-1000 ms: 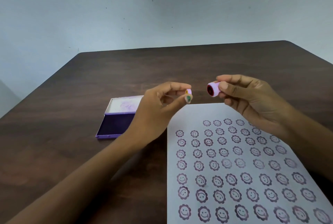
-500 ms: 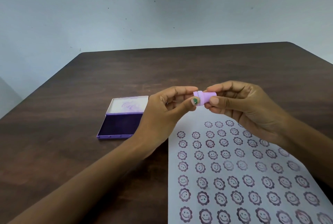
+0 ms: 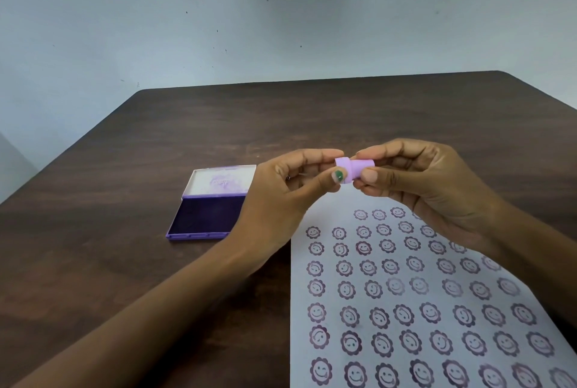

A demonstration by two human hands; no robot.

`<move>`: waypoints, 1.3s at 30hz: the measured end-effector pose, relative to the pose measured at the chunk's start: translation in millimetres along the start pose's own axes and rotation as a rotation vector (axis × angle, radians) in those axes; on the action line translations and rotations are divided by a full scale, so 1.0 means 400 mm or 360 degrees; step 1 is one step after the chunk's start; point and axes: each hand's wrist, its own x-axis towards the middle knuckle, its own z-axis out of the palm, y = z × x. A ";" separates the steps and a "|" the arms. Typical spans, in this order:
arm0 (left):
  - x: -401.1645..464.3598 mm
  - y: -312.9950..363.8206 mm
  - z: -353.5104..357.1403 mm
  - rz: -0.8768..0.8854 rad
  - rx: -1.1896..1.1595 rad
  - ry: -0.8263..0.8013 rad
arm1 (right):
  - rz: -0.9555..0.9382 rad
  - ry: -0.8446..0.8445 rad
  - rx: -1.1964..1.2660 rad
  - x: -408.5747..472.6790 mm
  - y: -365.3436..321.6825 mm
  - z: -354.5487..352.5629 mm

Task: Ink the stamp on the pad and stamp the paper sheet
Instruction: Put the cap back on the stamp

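A small lilac stamp [image 3: 359, 168] is held in the air between both hands, above the far end of the paper sheet [image 3: 415, 294]. My right hand [image 3: 431, 184] pinches its body. My left hand [image 3: 281, 197] pinches the lilac cap [image 3: 342, 166] that sits on the stamp's left end, so the stamp face is hidden. The white sheet lies at the right and carries several rows of purple smiley flower prints. The purple ink pad [image 3: 206, 216] lies open on the table to the left, its lid [image 3: 221, 180] folded back.
A dark wooden table [image 3: 125, 184] holds everything, and its far edge meets a pale blue wall [image 3: 281, 13]. My left forearm [image 3: 140, 319] crosses the table in front of the ink pad.
One second ago the cap in my left hand and the stamp in my right were apart, inked face showing. The hands came together and the cap now sits on the stamp.
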 end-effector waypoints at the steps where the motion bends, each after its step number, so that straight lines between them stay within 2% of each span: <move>1: 0.001 -0.001 -0.001 -0.0001 -0.0001 0.0001 | -0.0004 0.0004 -0.0011 0.000 0.000 0.001; 12: 0.011 -0.014 -0.012 0.0056 0.0159 0.0009 | -0.0099 0.0102 -0.0218 -0.002 0.012 0.011; 18: 0.016 -0.023 -0.034 0.0233 0.0764 -0.0048 | -0.0225 0.0266 -0.0479 0.002 0.041 0.046; 23: 0.029 -0.020 -0.076 0.0352 0.1013 0.0040 | -0.0188 0.0263 -0.0557 0.000 0.070 0.061; 30: 0.016 -0.030 -0.209 0.0222 0.1174 0.0111 | -0.0191 0.0286 -0.0723 -0.005 0.080 0.057; 39: -0.100 -0.090 -0.389 -0.0209 0.1077 -0.0138 | -0.0109 0.0287 -0.0730 0.017 0.073 0.048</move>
